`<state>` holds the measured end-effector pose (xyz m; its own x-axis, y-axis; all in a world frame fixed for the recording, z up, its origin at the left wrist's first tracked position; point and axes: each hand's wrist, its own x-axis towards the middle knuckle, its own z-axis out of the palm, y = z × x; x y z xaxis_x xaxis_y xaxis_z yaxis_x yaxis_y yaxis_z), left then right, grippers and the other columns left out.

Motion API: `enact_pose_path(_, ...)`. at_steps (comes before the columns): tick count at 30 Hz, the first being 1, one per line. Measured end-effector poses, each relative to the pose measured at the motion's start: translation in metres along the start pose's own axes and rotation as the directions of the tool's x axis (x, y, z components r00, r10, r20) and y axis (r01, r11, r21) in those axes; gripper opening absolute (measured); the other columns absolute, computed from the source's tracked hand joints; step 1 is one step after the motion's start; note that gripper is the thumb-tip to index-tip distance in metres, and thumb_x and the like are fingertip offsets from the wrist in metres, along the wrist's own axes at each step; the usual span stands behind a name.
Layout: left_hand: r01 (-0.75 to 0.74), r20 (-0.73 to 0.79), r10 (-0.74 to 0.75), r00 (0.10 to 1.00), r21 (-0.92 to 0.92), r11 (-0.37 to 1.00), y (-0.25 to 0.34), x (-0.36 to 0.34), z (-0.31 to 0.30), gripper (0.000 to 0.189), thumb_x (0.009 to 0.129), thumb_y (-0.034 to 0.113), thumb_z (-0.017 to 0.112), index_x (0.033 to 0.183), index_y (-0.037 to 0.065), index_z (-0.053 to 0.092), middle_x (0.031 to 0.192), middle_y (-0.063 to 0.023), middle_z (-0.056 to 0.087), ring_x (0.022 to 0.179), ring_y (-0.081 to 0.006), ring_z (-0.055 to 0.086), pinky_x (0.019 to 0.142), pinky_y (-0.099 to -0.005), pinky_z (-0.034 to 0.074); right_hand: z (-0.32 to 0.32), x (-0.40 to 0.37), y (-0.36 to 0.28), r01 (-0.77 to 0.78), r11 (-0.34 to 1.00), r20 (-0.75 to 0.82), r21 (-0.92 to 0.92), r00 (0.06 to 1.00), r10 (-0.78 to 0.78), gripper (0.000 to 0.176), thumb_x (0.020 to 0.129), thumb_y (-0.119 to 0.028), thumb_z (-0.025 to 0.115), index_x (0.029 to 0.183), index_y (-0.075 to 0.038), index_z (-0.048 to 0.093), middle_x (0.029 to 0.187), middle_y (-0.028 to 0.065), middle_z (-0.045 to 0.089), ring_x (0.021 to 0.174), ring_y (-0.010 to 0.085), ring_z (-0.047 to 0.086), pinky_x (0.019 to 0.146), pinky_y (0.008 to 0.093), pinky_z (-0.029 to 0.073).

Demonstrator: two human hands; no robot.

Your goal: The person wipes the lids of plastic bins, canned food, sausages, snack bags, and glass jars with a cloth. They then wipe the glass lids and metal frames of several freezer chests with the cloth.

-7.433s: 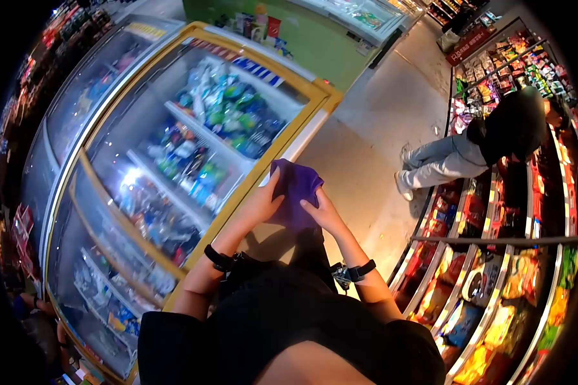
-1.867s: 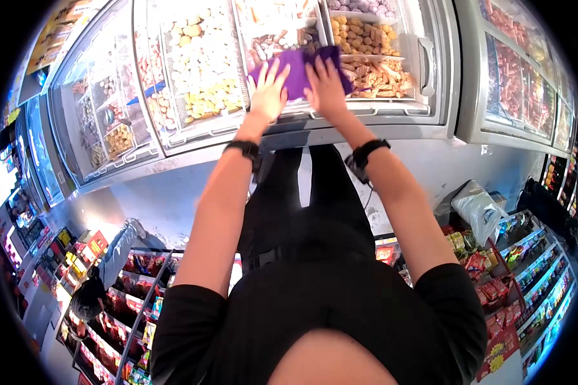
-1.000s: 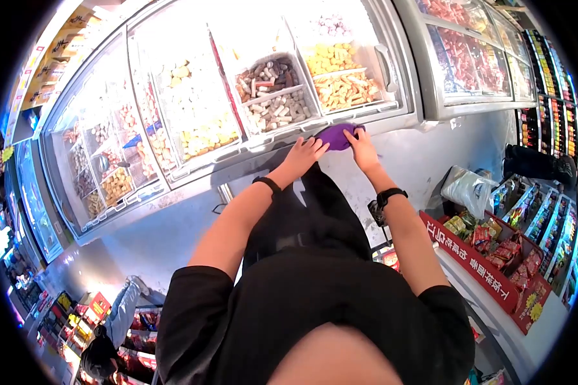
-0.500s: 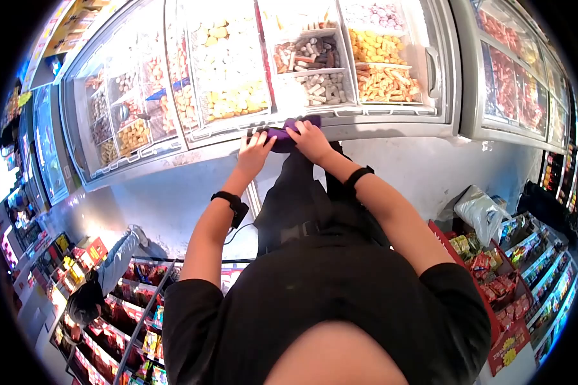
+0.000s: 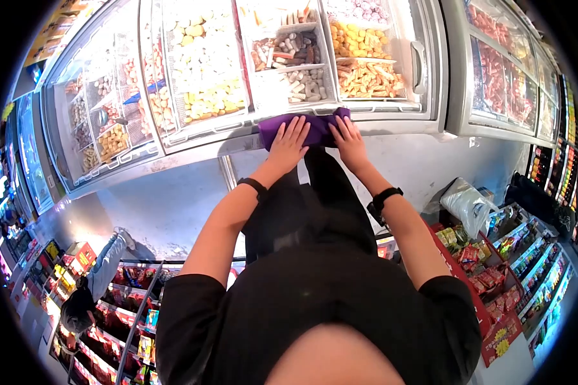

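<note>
A purple cloth (image 5: 316,133), folded into a long strip, lies along the front edge of the glass-topped freezer (image 5: 392,119). My left hand (image 5: 289,144) rests flat on the cloth's left half, its fingers spread and pointing away from me. On the cloth's right end, where it bunches up, lies my right hand (image 5: 350,144), also with fingers stretched out and slightly apart. The palms and the cloth's underside are hidden. Black bands circle both wrists. Behind the cloth, the freezer's bins hold loose frozen food, including orange-brown pieces (image 5: 369,80) and grey ones (image 5: 307,85).
A second freezer (image 5: 459,96) adjoins on the right. Below it stand a red bin of packaged snacks (image 5: 488,282) and a white plastic bag (image 5: 465,202). At lower left a person in a black cap (image 5: 78,311) is beside snack shelves (image 5: 119,301).
My hands have moved apart and shifted rightward along the freezer edge. The purple cloth now shows wider between them. My left hand has flattened, its fingers spread. The view has shifted slightly.
</note>
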<state>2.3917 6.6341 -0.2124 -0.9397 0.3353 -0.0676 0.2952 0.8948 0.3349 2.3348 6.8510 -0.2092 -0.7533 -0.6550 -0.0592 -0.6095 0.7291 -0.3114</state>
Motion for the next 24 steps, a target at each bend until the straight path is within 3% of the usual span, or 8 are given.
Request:
enact_pose_path(5, 0.065, -0.027, -0.066, 0.997, -0.032, 0.997, -0.004, 0.027, -0.006, 0.067, 0.081, 0.032, 0.055, 0.136, 0.003, 0.03, 0.143, -0.0118, 0.027, 0.132, -0.025, 0.024, 0.106, -0.0412, 0.022, -0.014, 0.047, 0.007, 0.018, 0.975, -0.258, 0.221, 0.965, 0.04, 0.04, 0.073, 0.001, 0.048, 0.112, -0.002, 0.056, 0.119, 0.0166, 0.052, 0.114, 0.0348, 0.047, 0.101, 0.044, 0.032)
enact_pose_path(7, 0.208, -0.051, -0.214, 0.976, -0.097, 0.973, -0.017, 0.052, -0.008, 0.061, 0.081, 0.028, 0.054, 0.133, 0.001, 0.035, 0.14, -0.0133, 0.031, 0.131, -0.0258, 0.026, 0.105, -0.0407, 0.024, -0.032, 0.085, 0.015, 0.092, 0.989, -0.209, 0.113, 0.976, -0.066, 0.042, 0.071, 0.002, 0.049, 0.112, -0.001, 0.055, 0.123, 0.0156, 0.049, 0.118, 0.0321, 0.044, 0.103, 0.0442, 0.03)
enact_pose_path(10, 0.254, -0.141, -0.254, 0.957, -0.016, 0.967, -0.048, 0.096, -0.02, 0.055, 0.081, 0.015, 0.05, 0.133, 0.003, 0.036, 0.143, -0.0101, 0.026, 0.133, -0.0259, 0.02, 0.106, -0.0444, 0.021, -0.045, 0.133, 0.021, 0.1, 0.993, -0.22, 0.059, 0.972, -0.085, 0.045, 0.071, 0.002, 0.051, 0.116, -0.003, 0.053, 0.129, 0.0145, 0.044, 0.123, 0.0305, 0.038, 0.103, 0.0434, 0.03)
enact_pose_path(13, 0.292, -0.123, -0.268, 0.955, 0.255, 0.922, -0.059, 0.12, -0.026, 0.057, 0.08, 0.014, 0.05, 0.134, 0.005, 0.034, 0.145, -0.0091, 0.019, 0.135, -0.0293, 0.014, 0.106, -0.0503, 0.019, -0.023, 0.144, 0.024, 0.019, 0.998, -0.111, 0.067, 0.994, -0.011, 0.043, 0.075, -0.005, 0.054, 0.118, -0.004, 0.052, 0.132, 0.0166, 0.04, 0.126, 0.0341, 0.033, 0.103, 0.0424, 0.03)
enact_pose_path(14, 0.295, -0.126, -0.27, 0.955, 0.258, 0.92, -0.057, 0.118, -0.025, 0.057, 0.08, 0.014, 0.05, 0.134, 0.005, 0.034, 0.145, -0.0091, 0.019, 0.135, -0.0293, 0.014, 0.106, -0.0503, 0.019, -0.017, 0.141, 0.021, 0.011, 0.999, -0.13, 0.03, 0.991, -0.007, 0.045, 0.076, -0.012, 0.056, 0.12, -0.005, 0.05, 0.133, 0.0177, 0.038, 0.127, 0.0355, 0.031, 0.103, 0.0433, 0.029)
enact_pose_path(16, 0.392, -0.09, -0.394, 0.915, -0.046, 0.919, -0.044, 0.104, -0.029, 0.059, 0.08, 0.014, 0.049, 0.136, 0.01, 0.033, 0.145, -0.0098, 0.02, 0.134, -0.0324, 0.015, 0.105, -0.0541, 0.017, -0.004, 0.129, 0.012, -0.056, 0.994, -0.105, -0.089, 0.993, 0.046, 0.055, 0.078, -0.031, 0.06, 0.127, -0.012, 0.045, 0.138, 0.02, 0.031, 0.129, 0.0383, 0.025, 0.103, 0.0496, 0.025)
enact_pose_path(17, 0.366, -0.127, -0.373, 0.919, -0.08, 0.927, -0.045, 0.093, -0.018, 0.06, 0.081, 0.016, 0.05, 0.137, 0.014, 0.031, 0.145, -0.0107, 0.022, 0.133, -0.0346, 0.016, 0.103, -0.0572, 0.016, 0.002, 0.119, 0.006, -0.105, 0.991, -0.096, -0.078, 0.991, 0.097, 0.055, 0.078, -0.031, 0.06, 0.128, -0.015, 0.045, 0.138, 0.0209, 0.029, 0.129, 0.0398, 0.024, 0.103, 0.0523, 0.024)
enact_pose_path(24, 0.246, -0.064, -0.249, 0.966, -0.045, 0.968, -0.033, 0.038, -0.011, 0.056, 0.085, 0.03, 0.051, 0.136, 0.015, 0.034, 0.142, -0.013, 0.027, 0.13, -0.0375, 0.024, 0.1, -0.0589, 0.022, -0.001, 0.063, -0.011, -0.187, 0.982, 0.059, -0.023, 0.98, 0.188, 0.056, 0.077, -0.038, 0.061, 0.129, -0.035, 0.043, 0.142, 0.0223, 0.02, 0.13, 0.0459, 0.019, 0.101, 0.0593, 0.021)
